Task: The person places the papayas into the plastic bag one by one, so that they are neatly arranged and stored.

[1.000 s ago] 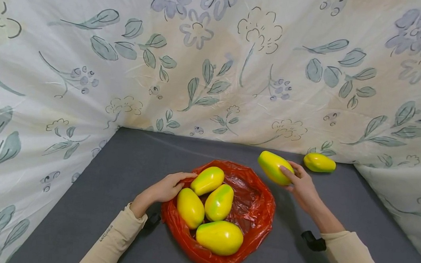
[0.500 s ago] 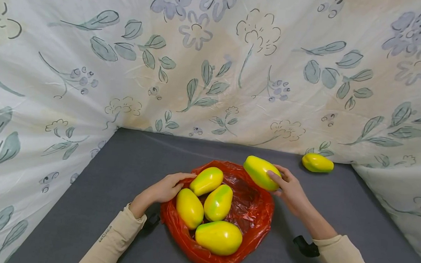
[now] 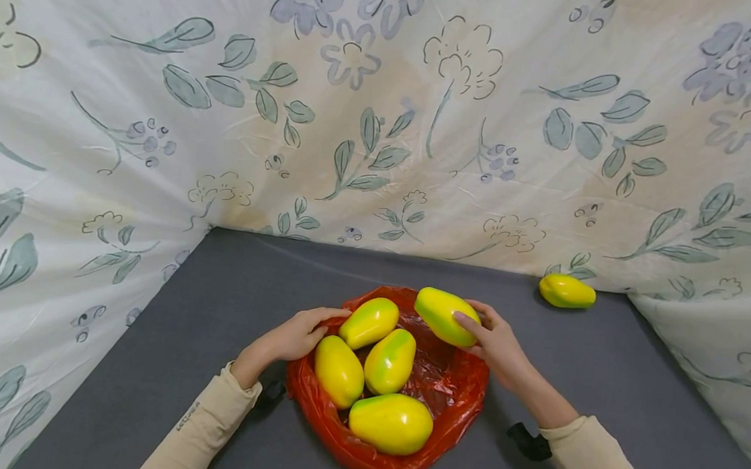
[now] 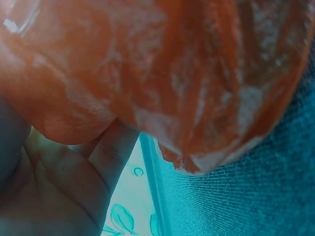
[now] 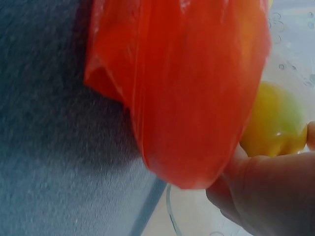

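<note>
My right hand [image 3: 500,344] grips a yellow-green papaya [image 3: 444,316] over the back right part of a red plastic bag [image 3: 382,468]. In the right wrist view, that papaya [image 5: 275,120] shows beyond the bag's outer wall [image 5: 192,108], with the fingers and thumb around its near end. At the bag's back left rim, my left hand [image 3: 293,338] holds the plastic. The left wrist view has the bag [image 4: 177,73] hanging over the fingers, their tips hidden. Inside the bag lie several papayas, among them one at the back [image 3: 369,323] and one at the front [image 3: 391,424].
Another papaya [image 3: 566,291] lies on the dark grey table [image 3: 252,270] at the far right, close to the floral cloth [image 3: 381,121] that rises behind. The same cloth also stands along the left and right sides.
My right hand has carried its papaya leftward and slightly down, from beside the bag to over its back right part. The left hand has stayed at the rim.
</note>
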Demonstrator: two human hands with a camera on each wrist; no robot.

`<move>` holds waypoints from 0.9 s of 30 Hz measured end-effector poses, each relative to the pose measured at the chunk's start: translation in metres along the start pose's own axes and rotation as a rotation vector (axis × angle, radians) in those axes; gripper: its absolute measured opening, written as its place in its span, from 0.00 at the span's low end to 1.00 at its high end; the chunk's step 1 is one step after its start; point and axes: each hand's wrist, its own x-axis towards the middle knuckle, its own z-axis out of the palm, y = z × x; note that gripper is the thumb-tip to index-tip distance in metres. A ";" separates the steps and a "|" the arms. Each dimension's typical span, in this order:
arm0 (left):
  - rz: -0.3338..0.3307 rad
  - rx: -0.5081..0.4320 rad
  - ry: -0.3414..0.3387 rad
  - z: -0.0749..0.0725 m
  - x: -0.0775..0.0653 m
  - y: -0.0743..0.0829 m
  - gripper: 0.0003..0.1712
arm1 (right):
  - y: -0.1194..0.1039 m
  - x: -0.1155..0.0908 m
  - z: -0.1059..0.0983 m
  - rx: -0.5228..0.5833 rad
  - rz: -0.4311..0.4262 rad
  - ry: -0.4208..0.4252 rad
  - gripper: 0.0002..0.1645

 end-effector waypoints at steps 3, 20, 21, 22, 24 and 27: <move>-0.001 -0.001 -0.002 0.000 0.000 0.000 0.27 | 0.001 0.001 0.006 -0.017 0.004 0.009 0.45; -0.010 -0.001 -0.006 -0.001 0.000 0.001 0.27 | 0.010 0.006 0.025 -0.157 -0.008 0.086 0.44; -0.010 -0.001 -0.006 -0.001 0.000 0.002 0.27 | 0.010 0.006 0.026 -0.162 -0.006 0.089 0.44; -0.011 -0.004 -0.007 -0.001 0.000 0.002 0.27 | 0.011 0.007 0.026 -0.168 -0.004 0.090 0.44; -0.011 -0.004 -0.006 -0.001 0.000 0.002 0.27 | 0.012 0.007 0.027 -0.187 -0.004 0.095 0.44; -0.011 -0.006 -0.006 -0.001 0.000 0.002 0.27 | 0.014 0.008 0.028 -0.215 -0.008 0.102 0.44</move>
